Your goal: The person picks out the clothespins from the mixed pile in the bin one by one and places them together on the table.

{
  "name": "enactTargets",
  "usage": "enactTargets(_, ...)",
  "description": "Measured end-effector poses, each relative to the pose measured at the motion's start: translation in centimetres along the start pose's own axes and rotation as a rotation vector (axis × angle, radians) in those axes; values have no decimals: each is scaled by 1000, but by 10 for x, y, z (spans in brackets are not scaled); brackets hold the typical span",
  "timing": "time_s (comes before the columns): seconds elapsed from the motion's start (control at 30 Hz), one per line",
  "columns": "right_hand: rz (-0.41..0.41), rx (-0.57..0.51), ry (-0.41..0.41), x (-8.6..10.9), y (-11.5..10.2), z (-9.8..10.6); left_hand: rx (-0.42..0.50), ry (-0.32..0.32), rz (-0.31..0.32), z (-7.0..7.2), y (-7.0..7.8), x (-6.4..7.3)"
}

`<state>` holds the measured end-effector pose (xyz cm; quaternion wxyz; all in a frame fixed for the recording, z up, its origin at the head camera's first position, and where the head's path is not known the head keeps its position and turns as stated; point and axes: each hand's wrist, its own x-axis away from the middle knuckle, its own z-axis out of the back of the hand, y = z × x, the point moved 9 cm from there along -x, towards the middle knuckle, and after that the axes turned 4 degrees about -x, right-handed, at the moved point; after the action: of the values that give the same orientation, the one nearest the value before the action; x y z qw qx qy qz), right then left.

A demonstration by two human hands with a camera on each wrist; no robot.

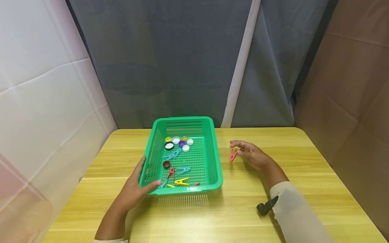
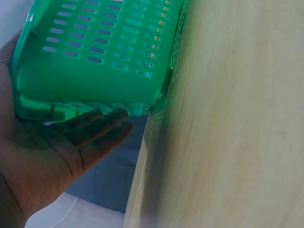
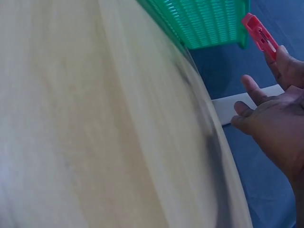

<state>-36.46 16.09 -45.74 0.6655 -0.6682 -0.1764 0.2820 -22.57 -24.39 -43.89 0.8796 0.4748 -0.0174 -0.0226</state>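
One red clip is in the person's R hand, to the R of the green basket & apart from it. Thumb & a fingertip pinch the clip nr one end; the other fingers are loosely bent & spread, w/ nothing else held. L hand grips the basket at its nr L corner: thumb over the rim, fingers fairly straight along the outside wall.

In the basket, far half: a cluster of caps, i.e. a yellow cap, greyish-white cap, orange cap, purple cap, two white caps & a black-rimmed cap. A blue clip lies on the nr side of that cluster; can't tell if touching. Closer to the basket's nr rim: a brown cap twd the L wall, then a second red clip, another blue clip & a yellow clip; more clips are partly hidden by the rim.

Under the basket: wood-grain table. Behind it: grey curtain w/ a pale strip. White cloth is well L of the basket, brown cloth well R.
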Motion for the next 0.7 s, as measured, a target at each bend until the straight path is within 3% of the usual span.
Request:
enactTargets(0.23,-14,-10,21,-2,14,1,7,-4,-10,-1,0,1)
enactTargets(0.7,-105,75,64,-4,34,0,-13,-2,22,0,1,1)
